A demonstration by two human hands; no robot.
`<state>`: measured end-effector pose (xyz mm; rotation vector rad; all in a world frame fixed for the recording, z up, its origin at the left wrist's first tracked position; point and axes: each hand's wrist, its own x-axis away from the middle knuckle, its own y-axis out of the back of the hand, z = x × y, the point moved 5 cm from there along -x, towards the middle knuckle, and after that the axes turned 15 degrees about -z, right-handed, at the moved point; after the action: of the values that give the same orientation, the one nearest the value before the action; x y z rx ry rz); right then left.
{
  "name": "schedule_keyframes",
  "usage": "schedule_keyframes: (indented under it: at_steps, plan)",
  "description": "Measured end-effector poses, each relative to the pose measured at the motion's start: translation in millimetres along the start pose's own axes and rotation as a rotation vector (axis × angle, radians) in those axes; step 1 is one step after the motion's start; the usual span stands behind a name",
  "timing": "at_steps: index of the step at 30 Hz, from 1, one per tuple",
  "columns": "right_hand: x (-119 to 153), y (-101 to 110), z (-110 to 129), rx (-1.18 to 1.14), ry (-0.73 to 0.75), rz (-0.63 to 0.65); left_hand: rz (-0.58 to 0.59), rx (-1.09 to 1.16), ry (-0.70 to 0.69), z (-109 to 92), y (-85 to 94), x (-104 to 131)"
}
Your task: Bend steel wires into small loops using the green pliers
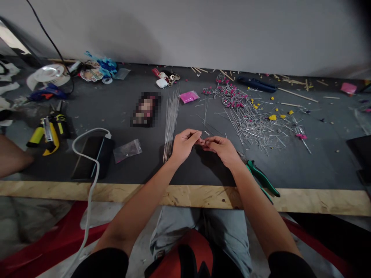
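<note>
Above the dark tabletop, my left hand (186, 146) and my right hand (220, 150) meet with fingertips pinched together. Between them is a thin piece of bent wire (205, 132), its loop showing just above the fingers. Its lower part is hidden by my fingertips. Close by my left hand lies a bundle of straight wires (171, 119). Beyond my right hand spreads a tangled heap of cut wires (251, 123), with pink-dotted wire pieces (230, 94) at its far side. Green-handled pliers (262, 177) rest beside my right forearm, partly covered by it.
A pink packet (189, 96), a blurred-out dark object (145, 109) and a clear plastic bag (127, 150) lie around. At left are a power bank (94, 158) with a white cable, yellow-black tools (49, 135) and another person's arm (13, 156). The wooden table edge (197, 195) runs in front.
</note>
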<state>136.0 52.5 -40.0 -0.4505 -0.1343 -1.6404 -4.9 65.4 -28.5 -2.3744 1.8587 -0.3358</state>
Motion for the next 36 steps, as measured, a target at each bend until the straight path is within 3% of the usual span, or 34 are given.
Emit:
schedule_keyframes:
  at_steps: [11, 17, 36]
  plan:
    - [2.1, -2.0, 1.5, -0.096, -0.161, 0.086, 0.010, -0.077, -0.159, -6.7, 3.8, -3.7]
    - [-0.2, -3.5, 1.4, -0.144, -0.219, 0.079, 0.056, -0.013, -0.046, -4.7, -1.0, 1.5]
    - [1.1, -4.8, -1.2, -0.174, -0.196, 0.062, 0.087, 0.022, -0.042, 1.4, 1.3, -0.6]
